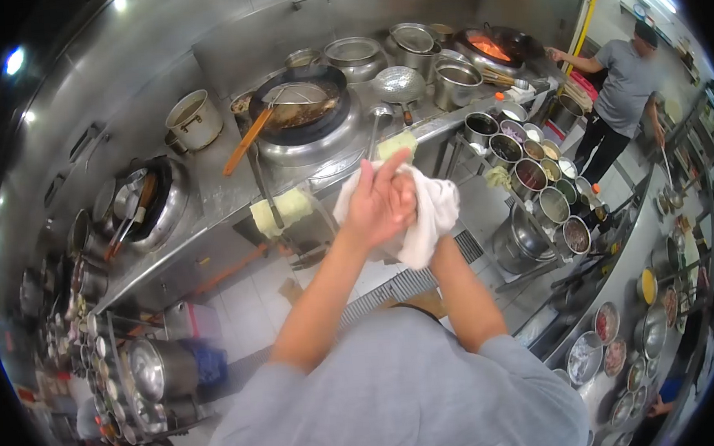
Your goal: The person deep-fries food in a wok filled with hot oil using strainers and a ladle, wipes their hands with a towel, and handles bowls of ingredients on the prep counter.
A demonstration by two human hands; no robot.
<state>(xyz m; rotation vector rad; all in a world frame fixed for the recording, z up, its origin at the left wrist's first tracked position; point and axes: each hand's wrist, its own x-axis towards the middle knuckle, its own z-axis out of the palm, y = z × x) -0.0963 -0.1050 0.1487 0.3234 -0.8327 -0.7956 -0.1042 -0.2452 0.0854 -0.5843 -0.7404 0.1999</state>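
White cloth, loosely bunched, is held up in front of the person's chest in the head view, between the two hands. The left hand lies against its near side, thumb and index finger stretched out, the other fingers partly bent; whether they pinch the fabric cannot be told. The right forearm runs up to the cloth's lower edge, and the right hand is hidden behind the folds, so its grasp cannot be told either.

Just beyond the left fingertips, a pale green rag sits at the edge of the steel counter; a second folded rag lies to the left of the hands. Farther beyond them, a wire strainer with a wooden handle rests across a dark wok. Right of the hands stand closely packed metal containers of ingredients. Well apart, to their far right, a co-worker reaches toward another wok with orange contents. Below the hands runs a floor grate.
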